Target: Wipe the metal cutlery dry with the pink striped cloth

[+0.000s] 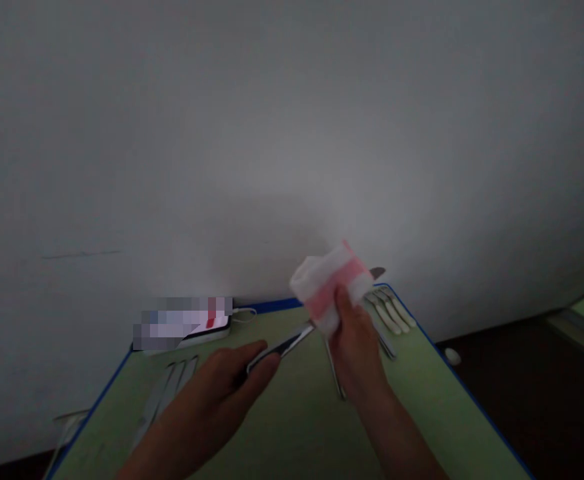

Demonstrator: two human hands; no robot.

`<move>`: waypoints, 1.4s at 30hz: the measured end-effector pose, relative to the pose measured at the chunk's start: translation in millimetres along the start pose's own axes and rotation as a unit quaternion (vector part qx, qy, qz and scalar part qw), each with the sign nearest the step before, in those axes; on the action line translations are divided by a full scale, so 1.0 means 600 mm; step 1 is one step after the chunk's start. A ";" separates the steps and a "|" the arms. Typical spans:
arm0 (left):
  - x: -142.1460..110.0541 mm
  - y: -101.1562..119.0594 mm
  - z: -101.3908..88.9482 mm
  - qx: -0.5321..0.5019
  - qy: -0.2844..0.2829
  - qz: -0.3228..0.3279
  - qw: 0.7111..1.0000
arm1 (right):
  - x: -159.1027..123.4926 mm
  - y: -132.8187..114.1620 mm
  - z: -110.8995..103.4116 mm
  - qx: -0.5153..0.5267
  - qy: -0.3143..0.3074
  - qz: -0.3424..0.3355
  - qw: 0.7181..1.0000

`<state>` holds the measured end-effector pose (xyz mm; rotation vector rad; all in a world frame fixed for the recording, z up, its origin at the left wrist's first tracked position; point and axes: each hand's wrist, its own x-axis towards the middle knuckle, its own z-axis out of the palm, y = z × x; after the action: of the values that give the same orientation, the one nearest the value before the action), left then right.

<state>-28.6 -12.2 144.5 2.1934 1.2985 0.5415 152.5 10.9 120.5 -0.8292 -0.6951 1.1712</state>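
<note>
My left hand (237, 377) grips the handle of a table knife (286, 343), which points up and to the right. My right hand (355, 347) is closed on a white and pink cloth (329, 287) that wraps the knife's blade. The blade's tip (377, 272) sticks out past the cloth. Both hands hover over a green table (292, 427) with a blue edge.
Several knives (165, 393) lie on the table at the left. Forks and other cutlery (389, 313) lie at the far right corner, and one piece (335, 370) lies under my right hand. A phone (207, 330) with a cable rests at the back edge. A pale wall stands behind.
</note>
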 end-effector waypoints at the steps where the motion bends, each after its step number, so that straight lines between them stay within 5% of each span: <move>1: 0.003 -0.001 0.000 0.009 -0.005 -0.010 1.000 | -0.008 0.007 0.007 -0.010 -0.008 0.007 1.000; 9: 0.017 0.020 0.012 0.051 -0.036 -0.010 0.998 | -0.011 0.006 0.006 -0.038 -0.044 0.053 0.997; 20: 0.003 0.018 0.011 0.107 -0.125 -0.007 0.986 | 0.019 -0.025 -0.008 0.082 0.020 0.025 0.996; 32: 0.000 0.027 0.015 0.104 -0.149 0.001 0.983 | -0.010 0.011 0.006 -0.035 -0.099 0.120 0.987; 42: 0.000 -0.029 0.011 0.076 -0.156 -0.082 0.981 | 0.011 -0.006 -0.006 0.117 -0.118 0.113 0.980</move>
<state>-36.6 -6.8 128.7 2.1577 1.3669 0.0299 158.8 15.8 122.1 -0.5859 -0.6510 1.5430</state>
